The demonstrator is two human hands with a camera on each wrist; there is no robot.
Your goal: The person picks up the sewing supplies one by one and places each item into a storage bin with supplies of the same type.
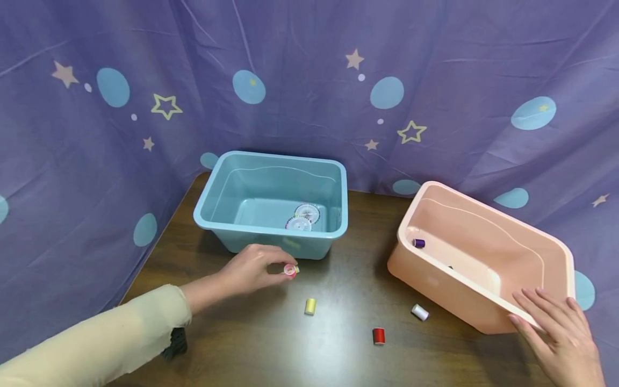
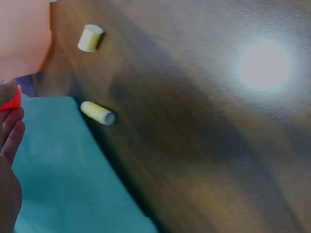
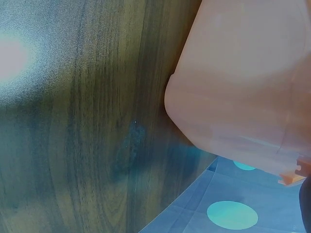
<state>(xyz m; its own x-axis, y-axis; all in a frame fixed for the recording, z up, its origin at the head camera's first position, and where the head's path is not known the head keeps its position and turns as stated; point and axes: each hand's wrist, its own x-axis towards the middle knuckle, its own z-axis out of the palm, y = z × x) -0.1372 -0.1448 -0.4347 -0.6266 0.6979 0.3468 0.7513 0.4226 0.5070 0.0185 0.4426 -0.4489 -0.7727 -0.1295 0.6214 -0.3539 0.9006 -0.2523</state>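
Observation:
My left hand pinches a small pink-red spool between thumb and fingertips, in front of the teal bin. In the left wrist view the same spool shows as a red piece at the left edge. One yellow thread spool lies close beside the teal bin; another yellow thread spool lies nearer the front. My right hand rests on the near rim of the peach bin, fingers extended over the edge. Inside that bin lies a purple thread spool.
A white thread spool lies before the peach bin, and a red thread spool sits closer to the front. Two pin wheels overlap on the teal bin's floor. A purple patterned curtain hangs behind the wooden table.

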